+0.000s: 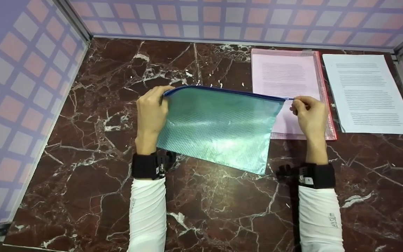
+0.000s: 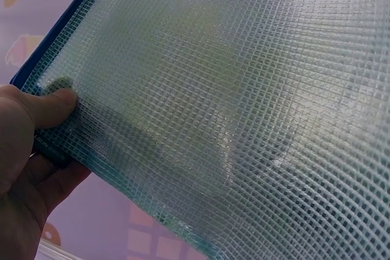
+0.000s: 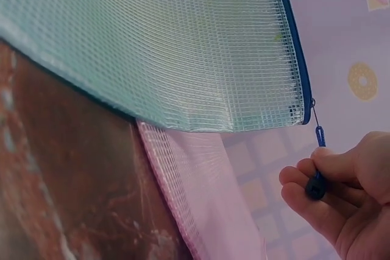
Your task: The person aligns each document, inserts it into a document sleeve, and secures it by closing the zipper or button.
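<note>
A green mesh zipper pouch point(image 1: 219, 126) with a blue zipper along its top edge is held up above the table. At its upper left corner my left hand point(image 1: 151, 113) grips it, thumb on the near face in the left wrist view. My right hand point(image 1: 311, 113) pinches the blue zipper pull point(image 3: 320, 135) at the pouch's right end. In the right wrist view the pull's dark end bead point(image 3: 315, 188) lies against the fingers, and the slider sits at the zipper's end. Whether anything is inside the pouch I cannot tell.
Behind the right hand lies a pink mesh pouch point(image 1: 285, 75) with a red edge and a printed sheet in it. Right of it rests a stack of printed paper point(image 1: 369, 94). Checkered panels point(image 1: 222, 17) wall in the dark red marbled table point(image 1: 89, 175).
</note>
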`<state>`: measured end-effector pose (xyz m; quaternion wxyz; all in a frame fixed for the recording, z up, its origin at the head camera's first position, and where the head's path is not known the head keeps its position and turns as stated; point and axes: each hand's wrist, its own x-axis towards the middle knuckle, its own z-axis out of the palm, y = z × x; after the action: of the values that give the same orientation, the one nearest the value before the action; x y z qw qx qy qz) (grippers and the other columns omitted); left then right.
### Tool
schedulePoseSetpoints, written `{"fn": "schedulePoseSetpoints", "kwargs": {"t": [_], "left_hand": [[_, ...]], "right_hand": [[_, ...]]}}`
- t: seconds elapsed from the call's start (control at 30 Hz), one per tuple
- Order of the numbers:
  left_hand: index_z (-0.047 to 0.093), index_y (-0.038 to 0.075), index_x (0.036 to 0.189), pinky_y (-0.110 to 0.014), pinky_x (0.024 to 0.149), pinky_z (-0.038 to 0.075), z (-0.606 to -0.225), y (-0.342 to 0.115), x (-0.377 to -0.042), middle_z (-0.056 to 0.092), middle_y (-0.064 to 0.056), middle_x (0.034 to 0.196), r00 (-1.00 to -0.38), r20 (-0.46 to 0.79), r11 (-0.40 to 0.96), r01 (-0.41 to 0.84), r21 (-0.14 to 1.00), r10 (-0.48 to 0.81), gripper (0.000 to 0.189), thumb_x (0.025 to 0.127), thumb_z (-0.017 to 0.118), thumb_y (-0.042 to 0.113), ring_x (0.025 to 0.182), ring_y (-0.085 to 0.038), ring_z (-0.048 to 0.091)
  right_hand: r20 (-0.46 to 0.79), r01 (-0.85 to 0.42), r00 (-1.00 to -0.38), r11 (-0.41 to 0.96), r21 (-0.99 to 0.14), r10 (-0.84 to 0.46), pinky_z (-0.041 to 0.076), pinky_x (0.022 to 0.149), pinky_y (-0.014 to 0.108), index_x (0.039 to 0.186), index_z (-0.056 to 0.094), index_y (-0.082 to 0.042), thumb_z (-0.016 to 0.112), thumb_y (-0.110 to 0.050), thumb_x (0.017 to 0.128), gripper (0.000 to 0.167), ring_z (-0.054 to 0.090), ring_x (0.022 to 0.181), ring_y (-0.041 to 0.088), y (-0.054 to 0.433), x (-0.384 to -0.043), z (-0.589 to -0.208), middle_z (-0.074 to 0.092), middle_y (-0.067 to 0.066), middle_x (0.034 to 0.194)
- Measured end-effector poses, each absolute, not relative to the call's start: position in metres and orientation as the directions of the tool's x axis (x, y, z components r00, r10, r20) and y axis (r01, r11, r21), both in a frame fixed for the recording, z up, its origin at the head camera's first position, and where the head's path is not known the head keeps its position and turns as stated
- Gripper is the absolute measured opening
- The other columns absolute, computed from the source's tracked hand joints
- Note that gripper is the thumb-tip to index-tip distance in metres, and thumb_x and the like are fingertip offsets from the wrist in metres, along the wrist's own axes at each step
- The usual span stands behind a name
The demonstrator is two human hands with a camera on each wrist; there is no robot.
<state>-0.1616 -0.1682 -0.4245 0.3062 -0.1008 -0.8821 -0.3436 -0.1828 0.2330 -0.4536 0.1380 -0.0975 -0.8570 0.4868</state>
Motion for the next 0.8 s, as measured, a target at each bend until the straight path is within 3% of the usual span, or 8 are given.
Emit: {"fn": "schedulePoseSetpoints", "kwargs": {"t": [0.23, 0.33, 0.43, 0.57, 0.67, 0.8], "left_hand": [[0.074, 0.001, 0.103, -0.037, 0.088, 0.06, -0.426, -0.161, -0.162, 0.077, -0.014, 0.099, -0.809, 0.586, 0.747, 0.363, 0.557, -0.044, 0.027, 0.088, 0.055, -0.01, 0.095, -0.03, 0.074], [0.074, 0.001, 0.103, -0.036, 0.09, 0.06, -0.426, -0.157, -0.162, 0.077, -0.015, 0.101, -0.81, 0.586, 0.748, 0.376, 0.547, -0.021, 0.026, 0.088, 0.056, -0.01, 0.096, -0.03, 0.074], [0.074, 0.001, 0.102, -0.037, 0.092, 0.059, -0.427, -0.153, -0.161, 0.077, -0.014, 0.101, -0.802, 0.597, 0.745, 0.404, 0.531, 0.01, 0.026, 0.087, 0.057, -0.011, 0.096, -0.03, 0.074], [0.075, 0.003, 0.1, -0.038, 0.091, 0.059, -0.427, -0.15, -0.16, 0.077, -0.013, 0.1, -0.788, 0.615, 0.74, 0.429, 0.518, 0.026, 0.027, 0.085, 0.059, -0.012, 0.094, -0.03, 0.074], [0.075, 0.003, 0.1, -0.038, 0.09, 0.059, -0.427, -0.148, -0.16, 0.077, -0.013, 0.099, -0.776, 0.629, 0.733, 0.446, 0.514, 0.031, 0.028, 0.084, 0.059, -0.013, 0.093, -0.029, 0.074], [0.075, 0.004, 0.1, -0.034, 0.091, 0.059, -0.426, -0.145, -0.161, 0.077, -0.012, 0.099, -0.764, 0.643, 0.717, 0.475, 0.509, 0.05, 0.029, 0.085, 0.058, -0.013, 0.094, -0.028, 0.074]], "right_hand": [[0.122, 0.072, -0.944, 0.551, -0.831, 0.308, 0.052, 0.059, 0.008, 0.103, 0.074, 0.005, 0.063, -0.011, 0.095, 0.021, 0.061, 0.059, -0.006, 0.237, -0.182, -0.454, 0.067, -0.008, 0.073], [0.115, 0.097, -0.943, 0.587, -0.803, 0.313, 0.05, 0.059, 0.007, 0.105, 0.075, 0.002, 0.063, -0.015, 0.096, 0.022, 0.058, 0.059, -0.009, 0.24, -0.181, -0.454, 0.073, 0.001, 0.078], [0.126, 0.098, -0.945, 0.629, -0.771, 0.301, 0.047, 0.062, 0.008, 0.109, 0.075, -0.001, 0.064, -0.018, 0.095, 0.024, 0.057, 0.064, -0.01, 0.242, -0.18, -0.454, 0.077, 0.013, 0.094], [0.182, 0.009, -0.956, 0.643, -0.765, 0.23, 0.055, 0.085, 0.023, 0.117, 0.071, -0.002, 0.067, -0.021, 0.094, 0.03, 0.069, 0.089, 0.011, 0.238, -0.18, -0.455, 0.074, 0.02, 0.112], [0.256, -0.116, -0.955, 0.612, -0.783, 0.147, 0.051, 0.103, 0.041, 0.119, 0.069, 0.0, 0.07, -0.02, 0.092, 0.034, 0.068, 0.11, 0.032, 0.23, -0.181, -0.456, 0.072, 0.021, 0.116], [0.353, -0.282, -0.936, 0.608, -0.742, -0.002, 0.045, 0.109, 0.049, 0.12, 0.068, 0.002, 0.075, -0.018, 0.088, 0.039, 0.063, 0.119, 0.039, 0.217, -0.181, -0.453, 0.07, 0.023, 0.12]]}}
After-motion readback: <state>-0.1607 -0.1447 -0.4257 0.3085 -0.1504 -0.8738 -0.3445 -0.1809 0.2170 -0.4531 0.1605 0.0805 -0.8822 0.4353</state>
